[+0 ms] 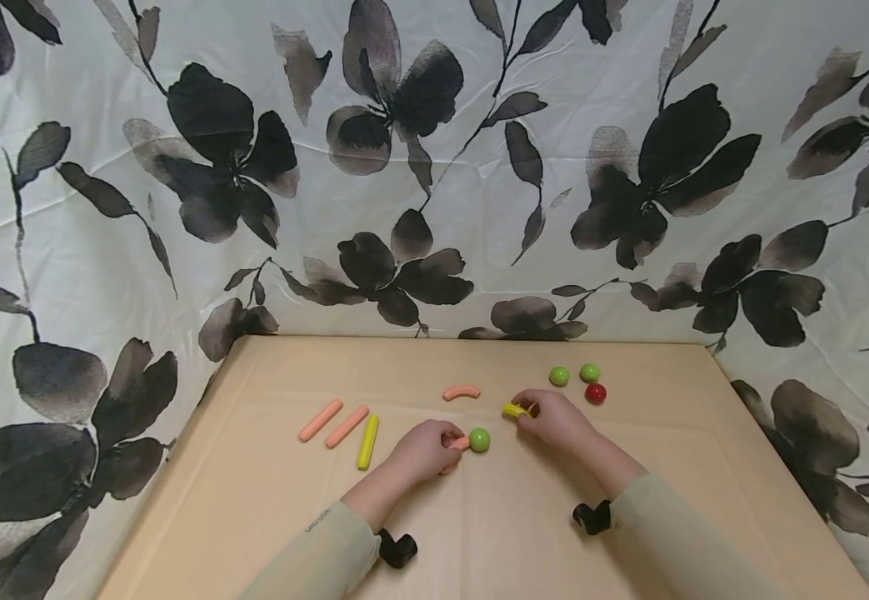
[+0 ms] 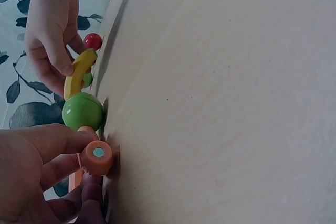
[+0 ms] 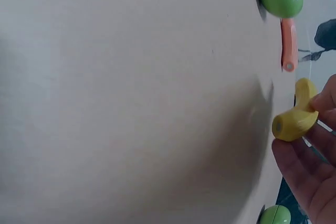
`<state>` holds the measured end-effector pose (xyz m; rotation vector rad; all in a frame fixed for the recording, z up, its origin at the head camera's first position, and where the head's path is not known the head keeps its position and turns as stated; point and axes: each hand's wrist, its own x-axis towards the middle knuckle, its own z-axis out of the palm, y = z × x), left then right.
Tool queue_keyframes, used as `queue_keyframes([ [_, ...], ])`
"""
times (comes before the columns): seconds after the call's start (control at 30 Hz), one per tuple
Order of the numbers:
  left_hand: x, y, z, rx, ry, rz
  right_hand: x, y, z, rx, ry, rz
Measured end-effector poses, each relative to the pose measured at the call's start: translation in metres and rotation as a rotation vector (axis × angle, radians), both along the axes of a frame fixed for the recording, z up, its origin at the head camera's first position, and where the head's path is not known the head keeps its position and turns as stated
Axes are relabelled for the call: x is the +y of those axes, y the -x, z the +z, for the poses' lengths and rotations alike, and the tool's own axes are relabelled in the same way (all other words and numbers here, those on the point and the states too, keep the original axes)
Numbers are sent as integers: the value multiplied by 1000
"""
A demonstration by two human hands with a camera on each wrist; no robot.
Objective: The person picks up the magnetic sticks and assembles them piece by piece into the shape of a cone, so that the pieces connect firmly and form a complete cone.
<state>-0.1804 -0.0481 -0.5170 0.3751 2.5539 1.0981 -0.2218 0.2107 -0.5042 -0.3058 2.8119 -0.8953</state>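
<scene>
Left hand (image 1: 425, 450) pinches a short orange rod (image 2: 97, 157) at frame centre of the head view; a green ball (image 1: 479, 439) sits on the rod's end, touching it. Right hand (image 1: 554, 417) pinches a curved yellow piece (image 1: 514, 410) just right of centre, lifted slightly off the tan surface (image 1: 524, 533).

Step in hand, my read: joining magnetic rod-and-ball parts, with the yellow curve being brought toward the green ball. The next move calls for lining the yellow end up square with the ball while the left hand holds the rod steady.

Spare parts: two orange rods (image 1: 332, 422) and a yellow rod (image 1: 367, 441) lie left of centre, a curved orange piece (image 1: 461, 391) above centre, and two green balls (image 1: 573, 374) and a red ball (image 1: 595, 393) sit upper right of the hands.

Hard to tell: most of the orange rod is hidden under the left fingers. The right wrist view cuts the hand off at the frame edge. Can't confirm that ball and rod are actually locked together.
</scene>
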Motion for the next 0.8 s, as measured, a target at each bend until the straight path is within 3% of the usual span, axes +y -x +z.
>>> queue_keyframes([
  [0.4,3,2,-2,-8,7,11,-11,-25,2,-121,88,26],
  [0.8,1,4,-4,22,37,-7,-24,-26,-1,-163,53,24],
])
